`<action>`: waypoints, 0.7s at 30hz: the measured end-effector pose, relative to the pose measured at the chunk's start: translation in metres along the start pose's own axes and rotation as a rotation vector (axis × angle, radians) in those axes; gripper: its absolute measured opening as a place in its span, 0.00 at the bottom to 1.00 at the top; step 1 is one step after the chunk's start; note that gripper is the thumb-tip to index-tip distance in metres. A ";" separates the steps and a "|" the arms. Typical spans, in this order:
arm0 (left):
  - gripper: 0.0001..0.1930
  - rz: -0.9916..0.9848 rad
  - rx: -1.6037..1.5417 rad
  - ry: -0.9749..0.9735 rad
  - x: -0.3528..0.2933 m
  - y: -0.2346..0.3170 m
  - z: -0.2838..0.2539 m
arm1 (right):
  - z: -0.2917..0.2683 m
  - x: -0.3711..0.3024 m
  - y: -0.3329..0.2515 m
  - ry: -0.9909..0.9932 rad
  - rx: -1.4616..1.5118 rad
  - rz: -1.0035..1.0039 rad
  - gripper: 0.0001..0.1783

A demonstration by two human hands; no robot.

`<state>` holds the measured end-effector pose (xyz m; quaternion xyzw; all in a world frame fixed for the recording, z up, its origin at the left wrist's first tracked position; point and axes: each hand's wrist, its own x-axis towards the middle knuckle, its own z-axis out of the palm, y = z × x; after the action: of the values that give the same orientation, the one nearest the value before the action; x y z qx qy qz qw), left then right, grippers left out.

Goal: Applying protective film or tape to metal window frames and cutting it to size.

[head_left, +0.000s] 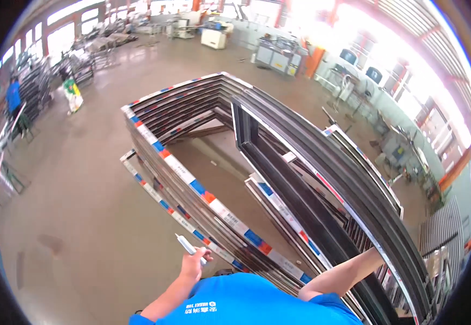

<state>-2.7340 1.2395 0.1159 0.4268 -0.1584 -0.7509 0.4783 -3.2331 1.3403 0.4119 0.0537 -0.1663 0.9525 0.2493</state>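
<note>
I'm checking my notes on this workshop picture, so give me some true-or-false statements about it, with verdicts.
1. The left hand holds a white pen. True.
2. The right hand is in plain view. False: it is hidden behind the dark frames.
3. The stack of frames on the left carries red, white and blue strips. True.
4. The person wears a yellow shirt. False: the shirt is blue.
5. The pen's tip points straight at the shirt. False: it points away from it.
</note>
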 end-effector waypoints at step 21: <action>0.04 0.405 -0.410 0.290 -0.062 0.133 -0.233 | 0.125 -0.378 -0.109 -0.557 -0.268 -0.004 0.39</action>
<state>-2.4612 1.2664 0.0956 0.3838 -0.0156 -0.5881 0.7117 -2.8476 1.2142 0.4907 0.2798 -0.3524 0.8702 0.2008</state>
